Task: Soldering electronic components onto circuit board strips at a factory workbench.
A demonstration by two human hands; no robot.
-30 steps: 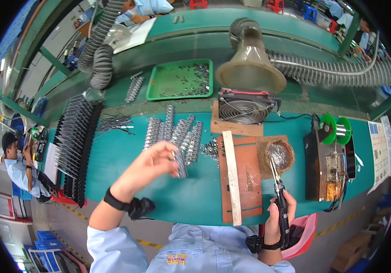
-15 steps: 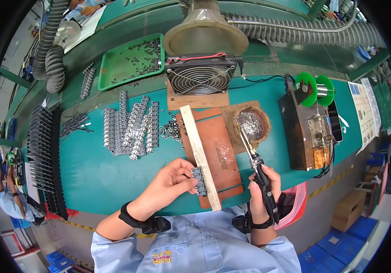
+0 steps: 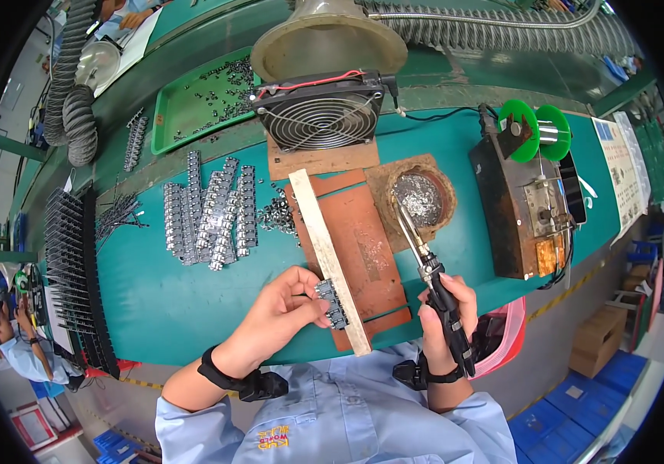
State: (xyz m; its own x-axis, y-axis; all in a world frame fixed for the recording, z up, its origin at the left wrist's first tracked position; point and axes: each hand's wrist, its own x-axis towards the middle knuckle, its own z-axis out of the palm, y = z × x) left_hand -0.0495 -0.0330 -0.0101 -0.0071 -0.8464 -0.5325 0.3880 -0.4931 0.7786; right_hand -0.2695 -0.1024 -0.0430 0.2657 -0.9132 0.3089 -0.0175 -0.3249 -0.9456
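Note:
My left hand (image 3: 282, 309) pinches a short strip of small grey components (image 3: 331, 304) against the left side of a pale wooden bar (image 3: 330, 263). The bar lies aslant on a reddish-brown board (image 3: 360, 243). In my right hand (image 3: 449, 317) is a black-handled soldering iron (image 3: 446, 309), its metal tip pointing up and away. That tip is by the near left rim of a round pot (image 3: 444, 220) holding silvery, crumbly material, set on a brown base. Several strips of grey components (image 3: 220, 216) lie left of the board, beside a scatter of small loose parts (image 3: 278, 214).
A black fan (image 3: 320, 116) stands before a funnel-shaped hood (image 3: 328, 46). Far left are a green tray of small parts (image 3: 166, 127) and a rack of black pins (image 3: 73, 263). A solder feeder (image 3: 506, 216) with a green spool (image 3: 519, 127) stands right. Another person (image 3: 27, 348) sits at left.
The view has shifted slightly, moving the bench items a little left and up in the picture. Both hands keep their grips; the iron's tip now appears nearer the pot's left rim.

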